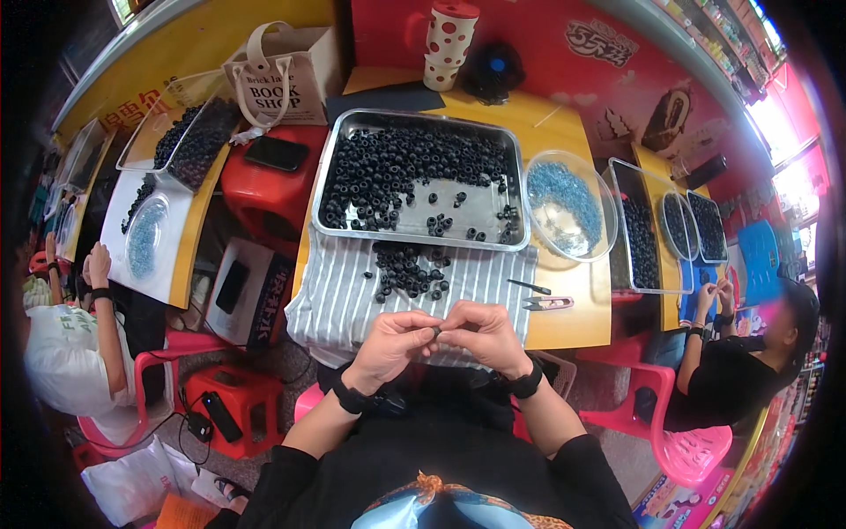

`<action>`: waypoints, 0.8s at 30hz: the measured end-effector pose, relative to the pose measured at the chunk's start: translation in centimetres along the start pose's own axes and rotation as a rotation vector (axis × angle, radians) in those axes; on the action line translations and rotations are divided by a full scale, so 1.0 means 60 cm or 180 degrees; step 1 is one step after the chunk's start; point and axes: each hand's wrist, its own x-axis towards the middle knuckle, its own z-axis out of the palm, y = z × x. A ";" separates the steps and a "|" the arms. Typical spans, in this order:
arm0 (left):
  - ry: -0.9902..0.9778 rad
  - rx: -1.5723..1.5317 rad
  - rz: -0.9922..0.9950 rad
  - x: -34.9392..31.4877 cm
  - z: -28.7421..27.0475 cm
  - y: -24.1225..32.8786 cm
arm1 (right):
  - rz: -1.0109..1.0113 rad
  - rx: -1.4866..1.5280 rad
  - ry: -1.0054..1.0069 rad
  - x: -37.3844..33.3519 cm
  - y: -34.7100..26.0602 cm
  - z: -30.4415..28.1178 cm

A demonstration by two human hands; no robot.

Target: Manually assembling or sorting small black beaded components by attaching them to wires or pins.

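Note:
In front of my body, my left hand [397,346] and my right hand [483,337] meet over the near edge of a striped cloth [326,295]. Thumbs and fingertips of both pinch a small dark piece [436,331], mostly covered by the fingers. It resembles the black ring-like pieces [410,271] heaped loosely on the cloth just beyond. Behind that heap a metal tray [423,236] holds many more of them, piled toward its far and left sides. Right of the heap lie thread snips [548,303] and a thin dark pointed tool [530,287].
Right of the tray, a clear round bowl [608,220] holds small light-blue pieces. A red polka-dot tumbler [449,44], a dark fan [493,70] and a canvas bag [308,62] stand behind. A phone [277,153] lies on a red stool. People work at tables left and right.

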 end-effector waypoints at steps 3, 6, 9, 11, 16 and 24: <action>0.0021 0.0063 -0.0029 0.007 0.000 0.002 | 0.0037 0.0168 0.0000 0.005 0.000 0.003; 0.0055 0.0158 -0.0020 0.005 -0.004 0.002 | -0.0113 -0.0221 -0.0010 0.007 0.000 0.003; 0.0131 0.0284 0.0005 0.006 -0.005 0.005 | -0.0427 -0.0732 -0.0077 0.013 -0.009 0.007; 0.0147 0.0318 0.0016 0.006 -0.003 0.007 | -0.0473 -0.0784 -0.0066 0.015 -0.010 0.010; -0.0005 0.0150 -0.0144 0.003 -0.013 0.006 | 0.0216 0.0294 -0.0007 0.015 -0.010 0.017; -0.0284 -0.0430 0.0039 0.004 -0.015 -0.002 | 0.0614 0.0120 -0.0202 0.023 -0.009 -0.006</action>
